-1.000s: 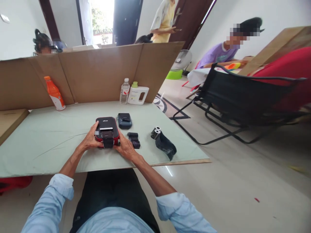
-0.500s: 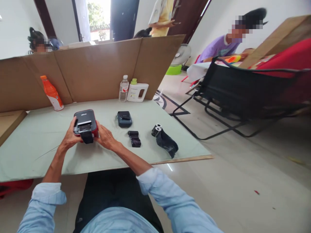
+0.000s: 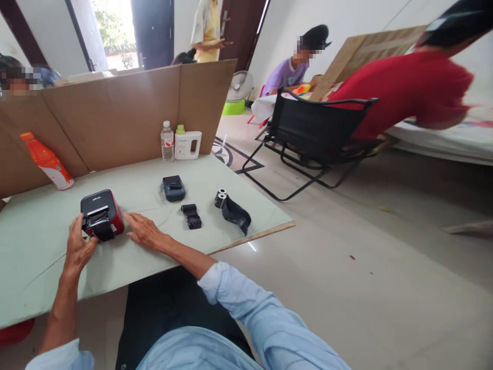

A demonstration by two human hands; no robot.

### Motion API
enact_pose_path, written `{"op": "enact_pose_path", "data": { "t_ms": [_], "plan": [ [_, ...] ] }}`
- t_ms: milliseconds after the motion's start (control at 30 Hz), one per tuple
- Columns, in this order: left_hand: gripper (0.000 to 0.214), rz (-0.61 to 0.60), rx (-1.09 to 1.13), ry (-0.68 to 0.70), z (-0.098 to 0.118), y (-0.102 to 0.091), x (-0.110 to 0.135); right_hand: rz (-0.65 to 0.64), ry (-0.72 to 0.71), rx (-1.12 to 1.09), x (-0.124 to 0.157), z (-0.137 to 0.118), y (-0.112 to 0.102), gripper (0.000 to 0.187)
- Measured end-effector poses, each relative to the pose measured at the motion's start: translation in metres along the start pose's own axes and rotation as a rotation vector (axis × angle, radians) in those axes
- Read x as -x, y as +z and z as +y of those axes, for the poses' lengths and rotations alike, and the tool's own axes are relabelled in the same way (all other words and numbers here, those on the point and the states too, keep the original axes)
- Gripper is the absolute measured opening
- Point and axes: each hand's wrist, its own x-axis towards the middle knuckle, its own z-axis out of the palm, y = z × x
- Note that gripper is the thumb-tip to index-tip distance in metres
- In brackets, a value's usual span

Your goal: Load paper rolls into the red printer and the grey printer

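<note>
Just ahead of your left hand, the red-and-black label printer sits on the surface; thumb and fingers stand parted about its near left corner. Your right hand lies open, just apart from its right side. Steady the casing evenly from both sides, keeping your thumb off the black strip at its front. Right of your right hand, avoid brushing the black roll and, beyond, the smaller dark printer.

Lettering on the device is too small to read.
</note>
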Motion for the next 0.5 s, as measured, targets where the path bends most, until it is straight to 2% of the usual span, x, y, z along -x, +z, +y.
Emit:
{"op": "enact_pose_path", "data": {
  "t_ms": [100,167,233,333,400,500],
  "plan": [
    [0.061,0.211,-0.171,0.175,0.031,0.003,0.019,0.110,0.043,0.158,0.035,0.018,-0.017,0.051],
    [0.052,0.245,-0.201,0.299,0.054,0.013,0.028,0.190,0.118,0.258,0.057,0.032,-0.033,0.040],
    [0.045,0.169,-0.207,0.398,0.072,0.031,0.035,0.262,0.227,0.338,0.076,0.045,-0.049,0.034],
    [0.042,-0.049,-0.220,0.481,0.088,0.064,0.040,0.340,0.361,0.396,0.094,0.061,-0.067,0.033],
    [0.042,-0.186,-0.229,0.490,0.093,0.085,0.040,0.369,0.391,0.401,0.100,0.068,-0.072,0.033],
    [0.043,-0.300,-0.213,0.458,0.099,0.111,0.025,0.396,0.383,0.389,0.102,0.072,-0.071,0.033]
  ]
}}
